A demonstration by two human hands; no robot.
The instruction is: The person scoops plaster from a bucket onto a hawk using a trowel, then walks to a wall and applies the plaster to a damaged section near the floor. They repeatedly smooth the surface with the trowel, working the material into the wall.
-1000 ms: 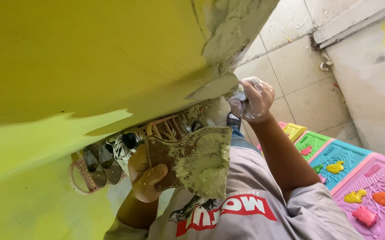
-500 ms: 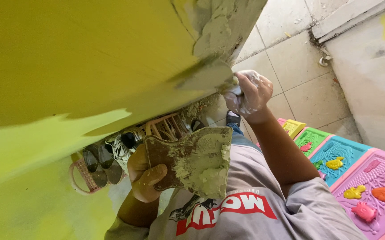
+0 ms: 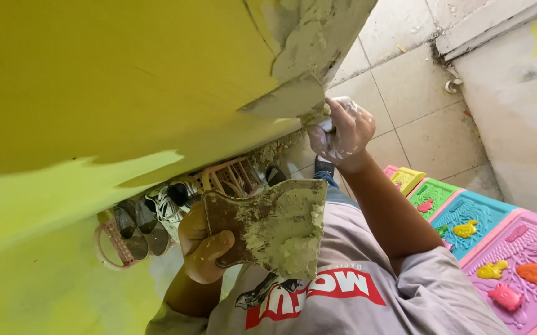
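1. We look down along a yellow-green wall (image 3: 95, 80), and the right hand (image 3: 341, 131), smeared white, is clenched round the handle of a putty knife (image 3: 287, 100).
2. The knife's blade lies flat against the wall, right at the edge of a grey putty patch (image 3: 315, 34) that runs up the corner.
3. The left hand (image 3: 203, 245) is wrapped round the handle end of a hawk board (image 3: 275, 226), thumb on top, holding it near the chest.
4. That board carries a lump of the same grey putty (image 3: 284, 239), heaped toward its right side, with smears over the rest.
5. So both hands are full: knife on the wall, board kept ready just below it.
6. By our reading this is the spreading step, with the blade on the patch's edge where filler meets paint.
7. From here the blade wants a shallow angle and even pressure, so the edge feathers out instead of leaving a ridge.
8. The board needs to stay level and close, or the lump slides off.
9. Below us sit shoes (image 3: 147, 217) in a pink rack (image 3: 110, 248) by the wall.
10. On the tiled floor (image 3: 405, 80) to the right lie bright foam mats (image 3: 467, 214) with moulded animal shapes.
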